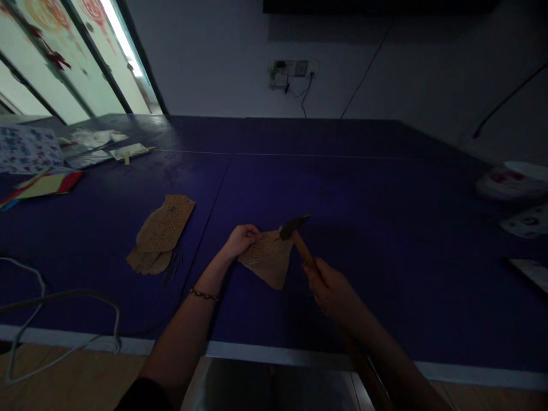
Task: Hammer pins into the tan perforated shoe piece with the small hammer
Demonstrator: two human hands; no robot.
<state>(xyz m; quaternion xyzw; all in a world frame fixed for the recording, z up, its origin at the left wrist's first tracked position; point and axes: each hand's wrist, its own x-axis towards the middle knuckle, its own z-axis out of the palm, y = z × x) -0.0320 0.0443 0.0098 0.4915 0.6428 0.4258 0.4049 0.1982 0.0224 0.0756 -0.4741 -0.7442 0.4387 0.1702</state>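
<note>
Brown sheet [269, 264]: thin, matte, roughly wedge-shaped, tapering to a blunt lower point at the right. Rows of small dark marks or holes across its upper left part; lower part looks plain. Material uncertain, leather or stiff paper. Lies on the dark blue counter [377, 228], near the front edge, between the two hands.

Left hand [243, 240] at the sheet's upper left edge, fingers bent and touching it; pinching or only pressing, cannot tell. Braided bracelet [204, 294] on that wrist. Right hand [327, 288] to the right of the sheet and apart from it, fingers closed round the wooden handle of a hammer [303, 249]. Hammer's dark head over the sheet's upper right corner. Hands well apart from each other.

Left of the left forearm: more brown pieces [165, 228], overlapping, the top one pierced in a pattern; a few thin dark rods [173, 265] beside them.

Hard to make out: dim light, blurred hammer head; contact with the sheet unclear. Sheet's upper right corner covered by the head, its upper left by fingers. White bowl-like object [514, 181] at far right blurred, cut off by the frame.
</note>
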